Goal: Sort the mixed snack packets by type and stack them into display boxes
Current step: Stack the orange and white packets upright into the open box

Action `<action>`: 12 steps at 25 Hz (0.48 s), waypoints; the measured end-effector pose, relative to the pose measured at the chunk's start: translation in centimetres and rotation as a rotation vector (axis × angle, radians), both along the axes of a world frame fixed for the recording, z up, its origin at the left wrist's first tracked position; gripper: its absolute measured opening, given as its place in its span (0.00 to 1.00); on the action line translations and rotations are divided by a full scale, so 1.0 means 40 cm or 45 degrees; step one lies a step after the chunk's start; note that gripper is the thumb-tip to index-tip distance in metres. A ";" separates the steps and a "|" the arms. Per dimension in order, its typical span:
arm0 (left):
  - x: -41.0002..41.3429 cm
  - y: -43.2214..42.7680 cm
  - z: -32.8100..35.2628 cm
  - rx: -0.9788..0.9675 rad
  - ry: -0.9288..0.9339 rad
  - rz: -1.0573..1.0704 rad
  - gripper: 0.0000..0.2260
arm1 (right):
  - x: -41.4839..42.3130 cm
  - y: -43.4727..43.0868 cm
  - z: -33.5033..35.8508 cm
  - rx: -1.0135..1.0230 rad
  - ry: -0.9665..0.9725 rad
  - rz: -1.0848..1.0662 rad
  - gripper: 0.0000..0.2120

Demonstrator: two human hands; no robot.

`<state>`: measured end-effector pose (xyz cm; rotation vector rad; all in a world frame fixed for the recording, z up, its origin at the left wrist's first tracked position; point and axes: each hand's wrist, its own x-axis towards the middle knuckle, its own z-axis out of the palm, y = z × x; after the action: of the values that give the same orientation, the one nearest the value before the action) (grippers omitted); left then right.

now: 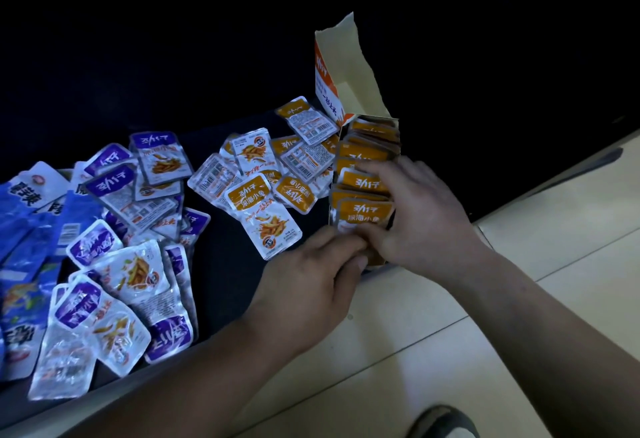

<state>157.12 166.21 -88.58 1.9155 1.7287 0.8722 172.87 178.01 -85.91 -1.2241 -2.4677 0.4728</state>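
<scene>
An open display box (pixel 346 84) with a raised torn flap stands at the right of the dark surface, filled with a row of orange snack packets (pixel 363 153). My right hand (pixel 422 215) lies over the near end of that row, fingers curled on the front orange packets. My left hand (pixel 311 285) reaches in from below, its fingertips at the box's near end, touching the front packet (pixel 363 212). Loose orange packets (pixel 256 209) lie left of the box. Purple packets (pixel 114 181) are heaped further left.
Blue snack bags (pixel 24 229) pile at the far left edge. The dark surface (pixel 225 264) ends at a pale tiled floor (pixel 519 264) on the right and near side. A dark shoe (pixel 446 420) shows at the bottom. Beyond the box all is dark.
</scene>
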 end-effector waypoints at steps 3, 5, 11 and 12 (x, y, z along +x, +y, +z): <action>0.007 0.023 0.021 -0.309 -0.260 0.018 0.08 | 0.011 -0.007 -0.002 0.153 0.024 -0.096 0.43; 0.002 0.031 0.020 -0.516 -0.264 -0.009 0.11 | 0.022 -0.018 -0.011 0.091 0.056 -0.217 0.48; 0.005 0.050 0.021 -0.561 0.030 -0.135 0.15 | 0.043 -0.075 -0.074 -0.475 0.469 -0.432 0.34; 0.004 0.050 0.020 -0.578 -0.002 -0.120 0.15 | 0.043 -0.076 -0.078 -0.504 0.495 -0.437 0.30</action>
<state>157.27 168.22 -87.76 1.6706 1.6470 0.4005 174.60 174.96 -89.04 -1.4978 -1.8447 1.0228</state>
